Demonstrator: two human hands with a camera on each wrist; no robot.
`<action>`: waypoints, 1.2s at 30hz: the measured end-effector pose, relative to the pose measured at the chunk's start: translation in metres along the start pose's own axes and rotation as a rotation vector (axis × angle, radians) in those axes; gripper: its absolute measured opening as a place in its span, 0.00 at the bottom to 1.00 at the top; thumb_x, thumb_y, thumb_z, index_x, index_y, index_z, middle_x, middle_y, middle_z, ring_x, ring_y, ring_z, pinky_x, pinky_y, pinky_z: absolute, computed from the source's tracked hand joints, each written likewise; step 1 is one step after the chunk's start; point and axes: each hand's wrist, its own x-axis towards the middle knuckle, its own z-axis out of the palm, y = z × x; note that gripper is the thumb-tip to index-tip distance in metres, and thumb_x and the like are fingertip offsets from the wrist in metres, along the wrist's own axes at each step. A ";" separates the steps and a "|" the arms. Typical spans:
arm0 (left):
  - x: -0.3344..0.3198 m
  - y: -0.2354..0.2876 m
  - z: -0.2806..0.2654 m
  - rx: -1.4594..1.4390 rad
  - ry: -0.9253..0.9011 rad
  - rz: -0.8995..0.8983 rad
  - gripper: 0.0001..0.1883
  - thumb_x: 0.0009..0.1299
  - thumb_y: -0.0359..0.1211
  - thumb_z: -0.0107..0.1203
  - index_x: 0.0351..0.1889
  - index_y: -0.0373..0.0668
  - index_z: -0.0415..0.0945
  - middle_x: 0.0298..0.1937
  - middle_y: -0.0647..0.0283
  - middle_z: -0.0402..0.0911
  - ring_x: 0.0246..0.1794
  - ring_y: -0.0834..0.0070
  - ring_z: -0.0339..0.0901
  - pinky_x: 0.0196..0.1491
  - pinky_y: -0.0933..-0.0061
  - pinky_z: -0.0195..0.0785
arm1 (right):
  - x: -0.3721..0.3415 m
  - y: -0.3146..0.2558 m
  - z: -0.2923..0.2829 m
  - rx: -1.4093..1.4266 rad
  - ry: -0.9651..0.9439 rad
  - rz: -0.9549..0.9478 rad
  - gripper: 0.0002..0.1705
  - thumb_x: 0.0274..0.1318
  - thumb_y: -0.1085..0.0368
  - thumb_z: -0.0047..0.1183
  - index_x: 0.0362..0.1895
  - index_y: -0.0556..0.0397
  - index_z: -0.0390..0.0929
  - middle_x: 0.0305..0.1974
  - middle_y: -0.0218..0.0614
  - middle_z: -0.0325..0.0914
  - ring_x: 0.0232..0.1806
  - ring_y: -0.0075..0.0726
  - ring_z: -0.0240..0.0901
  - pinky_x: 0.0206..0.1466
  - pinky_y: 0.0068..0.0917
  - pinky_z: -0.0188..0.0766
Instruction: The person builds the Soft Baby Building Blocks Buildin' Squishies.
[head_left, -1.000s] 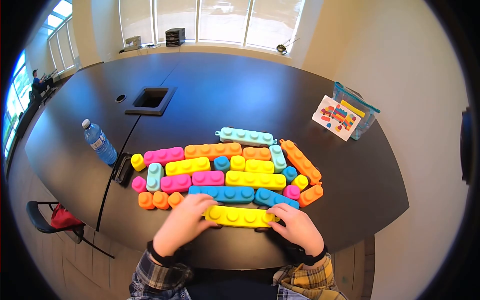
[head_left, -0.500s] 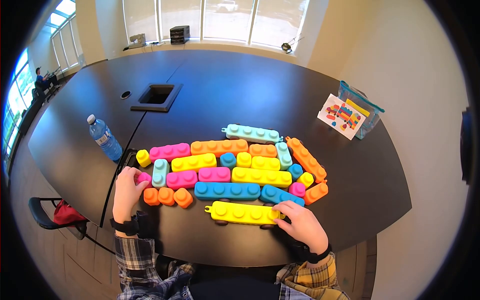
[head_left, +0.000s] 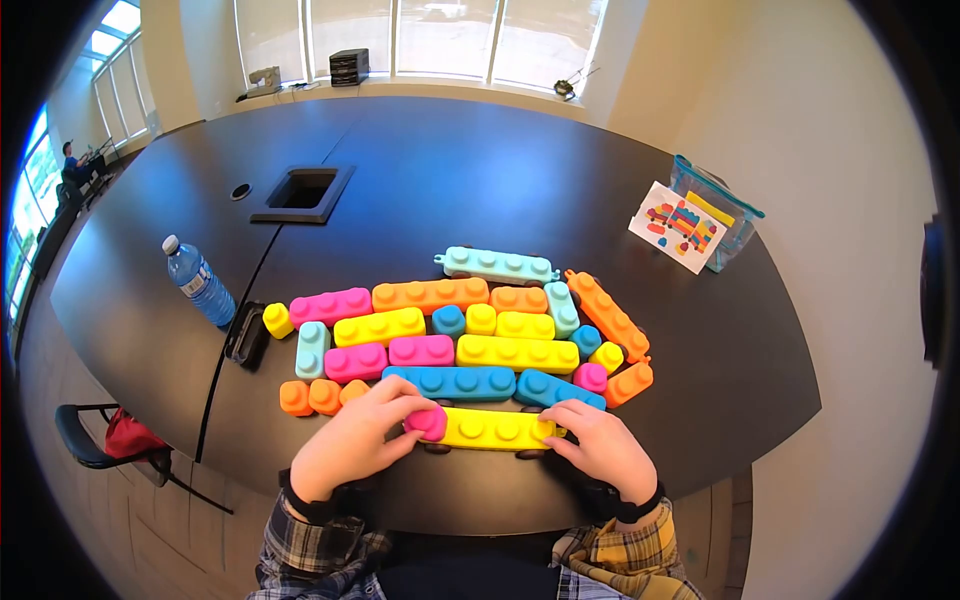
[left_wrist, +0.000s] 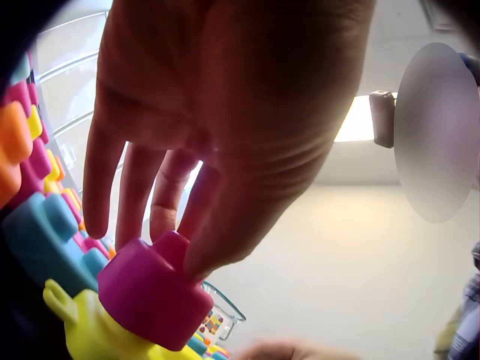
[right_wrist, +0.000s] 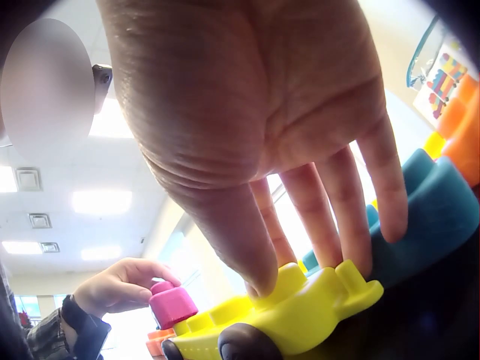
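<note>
A small pink one-stud block sits at the left end of a long yellow wheeled base. My left hand pinches that block between thumb and fingers; the left wrist view has the pink block right over the yellow base, close to its hook. At the other end, my right hand grips the base. In the right wrist view its thumb and fingers straddle the end stud of the yellow base, beside the dark wheel.
Rows of coloured blocks lie just beyond the base, with a long blue block nearest. A light-blue wheeled base and an orange one border them. A water bottle stands left; a picture card leans on a clear bag right.
My left hand left the yellow base, took the pink block from the left side of the rows and brought it right onto the base's left end. My right hand stayed at the base.
</note>
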 end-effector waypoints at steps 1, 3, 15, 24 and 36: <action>0.000 -0.001 0.004 -0.004 -0.002 0.002 0.19 0.65 0.26 0.68 0.54 0.43 0.83 0.51 0.59 0.78 0.50 0.59 0.80 0.52 0.64 0.77 | 0.000 0.000 0.000 0.001 -0.001 0.001 0.16 0.61 0.64 0.65 0.52 0.50 0.81 0.47 0.37 0.81 0.47 0.52 0.81 0.47 0.42 0.79; 0.002 -0.007 0.013 -0.020 0.002 -0.028 0.18 0.66 0.26 0.68 0.55 0.43 0.83 0.51 0.60 0.78 0.49 0.59 0.80 0.52 0.64 0.76 | 0.000 0.000 0.000 0.000 -0.006 0.002 0.16 0.61 0.64 0.65 0.52 0.50 0.81 0.47 0.37 0.81 0.47 0.52 0.81 0.47 0.42 0.79; 0.002 -0.008 0.026 -0.028 0.006 -0.071 0.19 0.67 0.28 0.69 0.56 0.43 0.82 0.52 0.58 0.76 0.51 0.58 0.79 0.53 0.63 0.76 | 0.000 0.003 0.001 0.021 -0.013 0.006 0.15 0.60 0.65 0.65 0.50 0.50 0.81 0.46 0.37 0.80 0.46 0.53 0.80 0.46 0.43 0.79; -0.001 -0.041 -0.022 0.147 0.330 -0.145 0.17 0.66 0.27 0.70 0.52 0.36 0.81 0.43 0.56 0.84 0.42 0.60 0.83 0.46 0.65 0.76 | -0.004 0.005 -0.001 0.000 0.013 0.005 0.15 0.59 0.64 0.68 0.50 0.49 0.83 0.46 0.37 0.82 0.47 0.50 0.82 0.49 0.38 0.80; 0.019 -0.158 -0.084 0.591 0.335 -0.326 0.14 0.62 0.26 0.68 0.47 0.38 0.84 0.47 0.51 0.82 0.50 0.50 0.81 0.54 0.54 0.76 | -0.003 0.006 0.000 0.024 0.017 -0.004 0.15 0.60 0.64 0.66 0.50 0.49 0.82 0.46 0.36 0.81 0.47 0.51 0.81 0.47 0.41 0.80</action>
